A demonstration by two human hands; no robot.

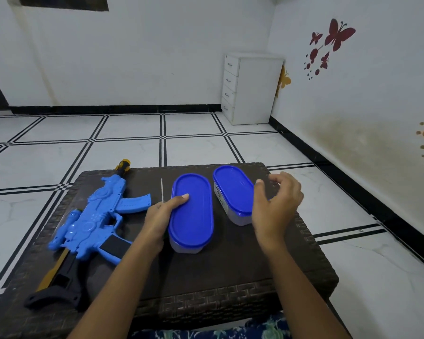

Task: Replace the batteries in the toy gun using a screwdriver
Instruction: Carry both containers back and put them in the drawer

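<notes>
The blue toy gun, with a black stock and a yellow-tipped muzzle, lies on the left side of the dark woven table. Two oval tubs with blue lids stand side by side in the middle. My left hand clasps the left edge of the left tub, thumb flat on its lid. The thin metal shaft of the screwdriver sticks out beyond that hand; its handle is hidden, and I cannot tell whether the hand holds it. My right hand hovers at the right edge of the right tub, fingers curled and apart, holding nothing.
The low table stands on a white tiled floor with black lines. A white drawer cabinet sits in the far corner. The right wall with butterfly stickers runs close to the table's right side. Patterned blue cloth shows at the table's near edge.
</notes>
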